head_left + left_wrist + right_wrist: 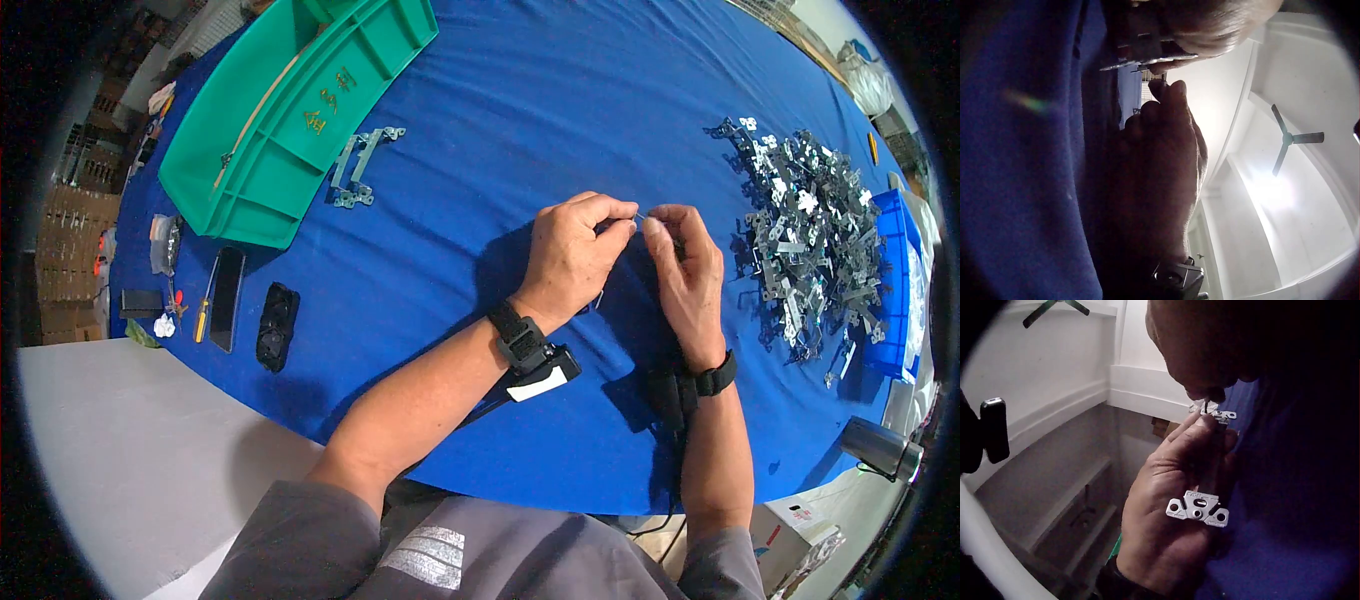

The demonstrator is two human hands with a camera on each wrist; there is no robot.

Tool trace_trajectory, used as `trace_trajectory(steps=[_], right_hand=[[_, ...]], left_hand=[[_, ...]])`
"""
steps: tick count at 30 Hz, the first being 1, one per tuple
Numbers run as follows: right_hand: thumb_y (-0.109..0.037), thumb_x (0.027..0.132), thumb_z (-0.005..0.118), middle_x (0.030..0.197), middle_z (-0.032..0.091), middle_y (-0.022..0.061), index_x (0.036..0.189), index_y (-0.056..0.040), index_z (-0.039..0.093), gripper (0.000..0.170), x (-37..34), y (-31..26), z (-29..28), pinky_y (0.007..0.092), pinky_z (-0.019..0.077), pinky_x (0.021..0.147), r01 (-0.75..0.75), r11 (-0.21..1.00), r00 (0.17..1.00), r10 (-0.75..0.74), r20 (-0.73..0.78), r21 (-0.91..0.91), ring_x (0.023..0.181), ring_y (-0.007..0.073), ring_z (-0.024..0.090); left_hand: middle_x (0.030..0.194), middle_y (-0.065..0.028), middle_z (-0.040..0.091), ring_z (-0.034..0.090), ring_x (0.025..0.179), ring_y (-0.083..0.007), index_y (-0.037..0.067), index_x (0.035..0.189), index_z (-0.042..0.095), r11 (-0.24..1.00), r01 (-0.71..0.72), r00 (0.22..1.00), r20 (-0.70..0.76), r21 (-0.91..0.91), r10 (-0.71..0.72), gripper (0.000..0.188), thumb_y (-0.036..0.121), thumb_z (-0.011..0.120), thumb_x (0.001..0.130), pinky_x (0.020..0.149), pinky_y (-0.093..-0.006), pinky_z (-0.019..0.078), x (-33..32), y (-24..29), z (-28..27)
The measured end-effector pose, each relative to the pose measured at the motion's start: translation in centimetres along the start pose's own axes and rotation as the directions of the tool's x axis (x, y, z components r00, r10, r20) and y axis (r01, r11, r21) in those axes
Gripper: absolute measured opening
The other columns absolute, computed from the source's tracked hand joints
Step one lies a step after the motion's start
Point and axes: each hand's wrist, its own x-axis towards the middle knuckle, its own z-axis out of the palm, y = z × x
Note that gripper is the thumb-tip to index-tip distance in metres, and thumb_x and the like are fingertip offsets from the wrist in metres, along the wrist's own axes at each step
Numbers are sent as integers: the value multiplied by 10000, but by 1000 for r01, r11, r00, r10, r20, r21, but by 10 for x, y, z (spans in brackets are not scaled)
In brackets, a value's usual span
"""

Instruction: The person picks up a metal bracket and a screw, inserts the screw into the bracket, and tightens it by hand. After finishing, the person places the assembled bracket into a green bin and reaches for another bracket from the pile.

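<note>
My left hand (572, 258) grips a metal bracket (1197, 509) whose flat, holed end plate lies over the palm in the right wrist view. The bracket's other end (1225, 415) sticks out past the thumb, close under the right fingers. From the right, my right hand (688, 262) pinches a thin metal pin (642, 216) between thumb and forefinger, right at the left fingertips. In the head view the hands mostly hide the bracket. The left wrist view shows the right hand (1160, 169) dark against the light, facing the bracket's edge (1147, 60).
Right of the hands lies a heap of metal brackets (815, 240), with a blue bin (900, 290) beyond it. A green bin (270, 180) stands far left, with loose brackets (362, 165) beside it. Phone (228, 300), screwdriver (203, 316) and black case (277, 326) lie at left.
</note>
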Motion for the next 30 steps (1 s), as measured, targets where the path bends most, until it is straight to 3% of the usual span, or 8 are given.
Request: trace_trajectory(steps=[4,9,15,18,21,24,28,30], right_hand=[[-165,1005,660,731,614,58,1004,-6,621,163,-1,1,2,291,429,563,27,999,999,-26,-39,30,631,102,516],[-151,998,670,737,607,63,992,-5,612,157,0,5,-6,292,418,553,1,986,998,9,56,-166,620,97,504],[-176,1012,651,677,558,50,973,-4,621,179,-1,-4,3,299,399,538,-9,1000,999,10,-50,22,592,104,471],[-175,1014,649,677,555,41,974,-6,623,175,0,6,-2,296,393,533,59,995,998,-59,1,-85,596,93,466],[-166,1007,658,698,569,41,975,-10,613,166,-1,6,-4,294,397,541,17,989,1000,-15,17,-148,606,92,470],[-161,1005,659,700,577,45,971,-10,612,161,0,-1,-2,298,401,546,-4,1000,1000,4,2,-22,613,101,482],[-165,1010,649,702,598,56,996,-7,626,161,-1,0,2,297,423,564,7,1000,998,-8,-63,-9,631,109,519],[-145,1006,651,739,631,67,1007,-5,627,141,-1,2,-3,290,446,584,43,997,999,-43,11,-67,655,111,555]], left_hand=[[996,-145,766,730,911,-184,-12,1023,764,1000,-3,1000,8,2,3,155,71,734,896,795,-299,561,1,0,0],[998,-147,766,730,907,-185,-11,1024,764,1000,25,1000,12,7,-25,158,72,732,894,791,-301,561,0,4,-1],[995,-143,768,730,904,-182,-9,1020,766,1000,16,1000,11,2,-16,156,76,730,895,784,-298,559,0,2,-1],[992,-141,768,731,904,-183,-8,1020,767,1000,9,1000,11,7,-9,156,77,731,894,786,-299,560,0,2,-1],[991,-140,769,731,906,-185,-8,1022,766,1000,24,1000,13,6,-24,158,77,733,893,791,-301,561,0,3,-1],[992,-138,769,732,908,-185,-8,1025,766,1000,19,1000,9,7,-19,160,75,735,892,794,-299,561,0,2,-1],[990,-136,769,730,903,-177,-6,1029,766,1000,-4,1000,-2,8,4,162,72,735,891,788,-295,559,0,0,0],[986,-134,769,729,897,-173,-6,1029,766,1000,7,1000,2,7,-7,162,72,737,890,783,-292,558,0,1,0]])
